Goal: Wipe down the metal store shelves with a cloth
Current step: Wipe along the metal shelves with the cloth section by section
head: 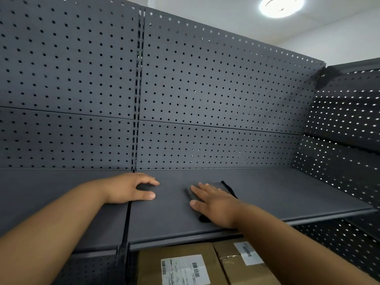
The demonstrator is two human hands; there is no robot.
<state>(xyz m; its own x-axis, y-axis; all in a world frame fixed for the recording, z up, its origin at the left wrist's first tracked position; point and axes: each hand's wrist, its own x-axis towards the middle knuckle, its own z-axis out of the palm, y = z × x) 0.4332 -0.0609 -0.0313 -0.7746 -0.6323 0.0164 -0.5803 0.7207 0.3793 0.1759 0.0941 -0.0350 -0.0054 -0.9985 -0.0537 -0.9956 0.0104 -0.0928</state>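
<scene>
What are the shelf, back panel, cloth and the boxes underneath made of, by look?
Shelf: likely sheet metal, matte dark grey paint or powder coat; thin flat deck, straight front lip.
Back panel: same finish, punched with regular round holes.
Cloth under the right hand: dark soft fabric, folded; weave unreadable.
Boxes: brown cardboard, tape seam, white printed paper labels.

You are standing in a shop: dark metal shelves (267, 192) backed by pegboard panels (205, 89) on a slotted upright (137, 120), the usual retail racking. Under them sit cardboard boxes (176, 253) with barcode labels (185, 271); a ceiling light (281, 6) glows above.
</scene>
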